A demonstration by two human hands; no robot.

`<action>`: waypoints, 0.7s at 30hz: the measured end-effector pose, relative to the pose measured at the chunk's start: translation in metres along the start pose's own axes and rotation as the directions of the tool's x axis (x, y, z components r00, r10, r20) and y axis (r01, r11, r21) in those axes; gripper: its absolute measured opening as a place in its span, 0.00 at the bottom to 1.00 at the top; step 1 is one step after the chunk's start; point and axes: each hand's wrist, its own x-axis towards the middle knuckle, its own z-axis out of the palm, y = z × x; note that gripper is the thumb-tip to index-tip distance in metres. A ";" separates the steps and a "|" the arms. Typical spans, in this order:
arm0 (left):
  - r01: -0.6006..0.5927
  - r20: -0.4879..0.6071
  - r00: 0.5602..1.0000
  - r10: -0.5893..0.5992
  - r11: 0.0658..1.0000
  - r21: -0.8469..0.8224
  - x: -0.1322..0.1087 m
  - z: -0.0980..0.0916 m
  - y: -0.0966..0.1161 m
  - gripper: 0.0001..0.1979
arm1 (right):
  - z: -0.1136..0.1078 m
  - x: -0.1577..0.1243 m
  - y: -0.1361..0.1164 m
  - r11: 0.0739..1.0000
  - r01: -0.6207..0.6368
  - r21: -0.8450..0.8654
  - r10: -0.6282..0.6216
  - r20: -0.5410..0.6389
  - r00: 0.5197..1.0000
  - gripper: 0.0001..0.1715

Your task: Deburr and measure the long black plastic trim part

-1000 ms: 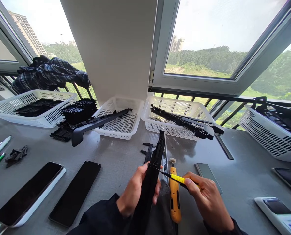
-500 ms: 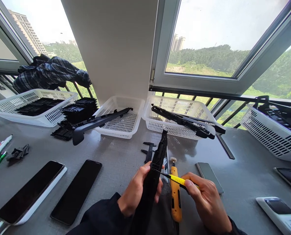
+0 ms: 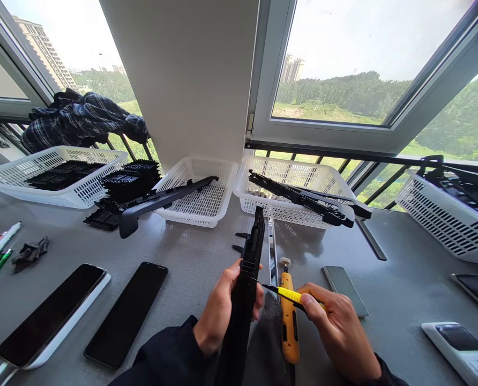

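A long black plastic part (image 3: 243,305) stands tilted in front of me, its narrow end pointing away. My left hand (image 3: 221,308) is wrapped round its middle, thumb on the left side and fingertips showing on the right. In my right hand (image 3: 339,327) is a yellow-handled tool (image 3: 290,294) with a thin dark tip, which reaches the right side of the black part near my left fingertips. Beneath the tool, on the table, lies a yellow rotary tool (image 3: 289,327) with a round pale head. A black caliper (image 3: 242,241) is partly hidden behind the part.
White baskets (image 3: 199,219) line the back of the grey table (image 3: 174,321), several with black parts. Two phones (image 3: 126,316) (image 3: 54,316) lie at the left, beside markers (image 3: 1,241). A grey-green slab (image 3: 345,289) and a white device (image 3: 458,348) lie at the right.
The black part and my left hand have shifted slightly left, and the part is more upright. More of the metal strip behind it shows. My right hand has barely moved.
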 end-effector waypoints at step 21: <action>-0.114 -0.134 0.986 0.096 0.984 -0.134 0.002 0.004 0.007 0.22 | 0.017 -0.003 -0.001 1.000 0.028 -0.012 -0.028 -0.069 0.997 0.30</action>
